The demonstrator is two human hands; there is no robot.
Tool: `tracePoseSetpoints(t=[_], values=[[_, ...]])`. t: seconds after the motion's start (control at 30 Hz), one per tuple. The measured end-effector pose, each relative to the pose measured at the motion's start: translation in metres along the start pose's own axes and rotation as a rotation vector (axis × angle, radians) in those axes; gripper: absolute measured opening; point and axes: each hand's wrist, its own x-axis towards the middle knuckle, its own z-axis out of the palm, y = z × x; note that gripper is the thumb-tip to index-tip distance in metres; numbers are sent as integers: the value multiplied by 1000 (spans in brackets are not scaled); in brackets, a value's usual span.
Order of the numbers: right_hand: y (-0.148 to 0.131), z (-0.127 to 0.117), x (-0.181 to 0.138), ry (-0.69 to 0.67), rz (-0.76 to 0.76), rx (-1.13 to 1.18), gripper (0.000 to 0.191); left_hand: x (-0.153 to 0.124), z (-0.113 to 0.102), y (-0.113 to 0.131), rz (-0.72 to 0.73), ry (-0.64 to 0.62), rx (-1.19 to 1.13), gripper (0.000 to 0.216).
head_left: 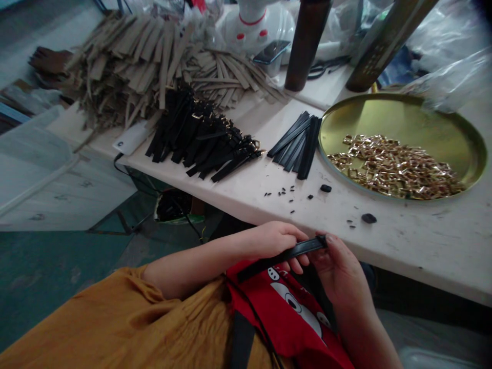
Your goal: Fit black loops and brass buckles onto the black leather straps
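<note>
A black leather strap [300, 249] stretches between my two hands, just in front of the table edge and above a red apron [265, 294]. My left hand [274, 241] is closed around its middle, with the strap's tail hanging down past the fingers. The strap's far end is pinched between thumb and fingers of my right hand [340, 264]. Whether a small metal part sits at that end I cannot tell. On the table beyond lie a few flat black strips [295, 141] and a heap of black straps with gold buckles [203, 136].
A round gold tray [403, 115] holds many small gold buckles [395, 166]. Grey-beige strips [126, 66] are piled at the back left, near a white device [132, 138]. Two dark posts [305, 46] stand behind. Small black scraps [325, 188] dot the white table [246, 187].
</note>
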Motion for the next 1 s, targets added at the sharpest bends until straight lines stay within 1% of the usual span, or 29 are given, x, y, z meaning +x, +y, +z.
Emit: tracePoseSetpoints(t=[0.1,0.2,0.3,0.4,0.5,0.57,0.6,0.67,0.77,0.83,1.0], values=[[2,-2,0,8,28,22,19,-2,-1,-3,-13,-22,-73,32],[2,-4,-1,24,30,1,20,-3,-2,-4,-45,22,-113,38],[1,-6,-1,39,28,0,18,-4,-2,-3,-71,54,-115,42],[0,-6,-1,37,23,-27,18,-2,-2,-3,-56,48,-84,39],[0,-3,-3,4,33,-36,22,2,-4,-8,17,5,6,27],[1,-1,-5,-57,68,-34,25,6,-4,-12,72,-12,129,18],[2,1,-6,-97,90,-35,25,7,-4,-13,93,-11,204,18],[3,3,-8,-154,119,-39,23,8,-5,-13,148,20,384,19],[5,5,-8,-136,113,-8,20,7,-5,-11,243,75,608,17],[4,4,-8,-107,94,30,19,4,-6,-9,253,95,643,16],[-4,1,-6,-65,-1,48,15,-3,-8,-9,171,153,589,22]])
